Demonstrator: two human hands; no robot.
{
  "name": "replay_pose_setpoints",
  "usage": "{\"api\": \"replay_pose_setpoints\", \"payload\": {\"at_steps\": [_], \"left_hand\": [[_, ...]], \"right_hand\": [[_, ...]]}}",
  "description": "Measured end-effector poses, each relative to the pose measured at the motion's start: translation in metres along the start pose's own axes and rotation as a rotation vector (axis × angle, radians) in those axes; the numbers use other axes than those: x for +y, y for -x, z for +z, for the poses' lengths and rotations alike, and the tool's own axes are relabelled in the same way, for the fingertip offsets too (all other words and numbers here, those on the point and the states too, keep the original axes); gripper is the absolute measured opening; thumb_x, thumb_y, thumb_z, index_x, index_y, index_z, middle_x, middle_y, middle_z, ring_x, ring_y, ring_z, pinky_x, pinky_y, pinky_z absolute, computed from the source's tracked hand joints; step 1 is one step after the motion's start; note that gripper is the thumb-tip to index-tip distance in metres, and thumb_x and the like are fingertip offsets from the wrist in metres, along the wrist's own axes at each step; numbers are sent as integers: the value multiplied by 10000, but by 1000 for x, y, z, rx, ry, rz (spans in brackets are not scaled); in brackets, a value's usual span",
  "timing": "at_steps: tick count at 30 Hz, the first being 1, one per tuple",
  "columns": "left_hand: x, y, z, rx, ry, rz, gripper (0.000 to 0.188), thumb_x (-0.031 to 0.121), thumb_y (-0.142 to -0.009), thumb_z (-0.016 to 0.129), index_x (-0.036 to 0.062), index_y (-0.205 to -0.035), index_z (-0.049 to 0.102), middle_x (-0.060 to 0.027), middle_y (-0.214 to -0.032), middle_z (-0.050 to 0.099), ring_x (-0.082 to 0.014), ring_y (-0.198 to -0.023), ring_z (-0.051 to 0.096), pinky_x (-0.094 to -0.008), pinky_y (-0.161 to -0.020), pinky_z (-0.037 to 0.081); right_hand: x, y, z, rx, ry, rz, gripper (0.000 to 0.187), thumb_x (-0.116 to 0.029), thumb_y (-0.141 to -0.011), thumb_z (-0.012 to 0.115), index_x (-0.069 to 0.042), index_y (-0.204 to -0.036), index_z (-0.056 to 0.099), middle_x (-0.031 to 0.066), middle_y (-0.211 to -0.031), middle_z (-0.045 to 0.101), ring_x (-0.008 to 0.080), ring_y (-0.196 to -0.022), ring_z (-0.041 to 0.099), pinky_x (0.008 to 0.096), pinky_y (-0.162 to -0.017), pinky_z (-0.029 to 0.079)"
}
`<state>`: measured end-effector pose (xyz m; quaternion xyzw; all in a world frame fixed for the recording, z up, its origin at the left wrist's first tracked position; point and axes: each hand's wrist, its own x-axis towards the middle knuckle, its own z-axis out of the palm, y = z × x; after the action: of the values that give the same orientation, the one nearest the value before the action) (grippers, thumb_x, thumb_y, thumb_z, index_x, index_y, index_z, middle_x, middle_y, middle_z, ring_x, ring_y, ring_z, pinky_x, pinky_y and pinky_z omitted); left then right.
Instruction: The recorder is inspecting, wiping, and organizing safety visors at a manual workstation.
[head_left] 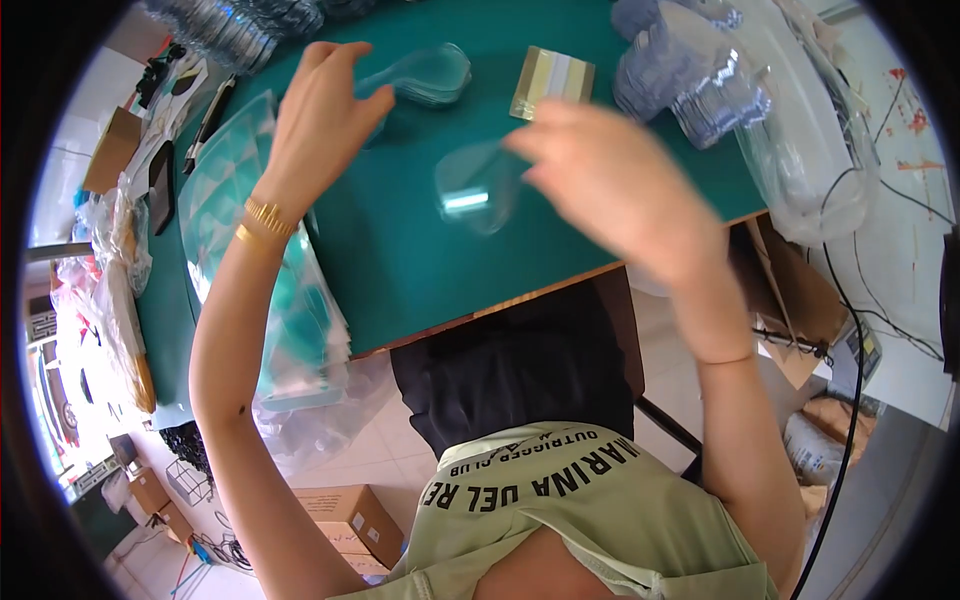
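Note:
My right hand (610, 185), smeared by motion, pinches a thin clear plastic shape (475, 190) over the middle of the green table. Light glints off that piece, and its exact kind is hard to tell. At the upper left my left hand (325, 110) is raised, thumb and fingers apart, holding nothing. Beside its fingertips lies a stack of similar clear plastic pieces (432, 76), rounded at the right end and narrowing toward the hand. A small pad of pale yellow strips (552, 80) lies on the table beyond my right hand.
Nested clear plastic pieces (690, 80) are heaped at the back right, beside a clear plastic bag (805, 140). More stacked clear pieces (225, 30) stand at the back left. Clear plastic sheets (290, 330) lie under my left forearm. A black phone (161, 188) rests further left.

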<state>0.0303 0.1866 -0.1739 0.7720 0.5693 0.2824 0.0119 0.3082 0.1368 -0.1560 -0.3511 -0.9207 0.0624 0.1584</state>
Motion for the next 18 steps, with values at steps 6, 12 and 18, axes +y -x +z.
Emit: {"api": "replay_pose_setpoints", "payload": {"at_steps": [6,12,18], "left_hand": [[63,81,-46,-60,154,-130,394,89,-831,692,16,-1214,635,-127,-1114,591,-244,-895,593,-340,-781,501],[72,151,-42,-143,220,-321,476,87,-772,775,13,-1220,633,-120,-1118,577,-266,-940,576,-350,-817,492],[78,166,-18,-168,68,-280,703,268,-667,871,-5,-1252,596,-118,-1166,530,-324,-1021,513,-412,-897,458]], "right_hand": [[-22,17,41,55,-215,132,261,-105,-841,710,-30,-1086,661,116,-980,613,281,-913,623,388,-768,516],[35,67,26,283,44,491,208,-91,-892,701,-40,-1092,673,85,-980,639,187,-790,634,288,-714,509],[-17,38,36,261,-378,370,162,2,-849,722,-17,-1008,693,47,-940,662,126,-783,608,245,-702,502]]}}
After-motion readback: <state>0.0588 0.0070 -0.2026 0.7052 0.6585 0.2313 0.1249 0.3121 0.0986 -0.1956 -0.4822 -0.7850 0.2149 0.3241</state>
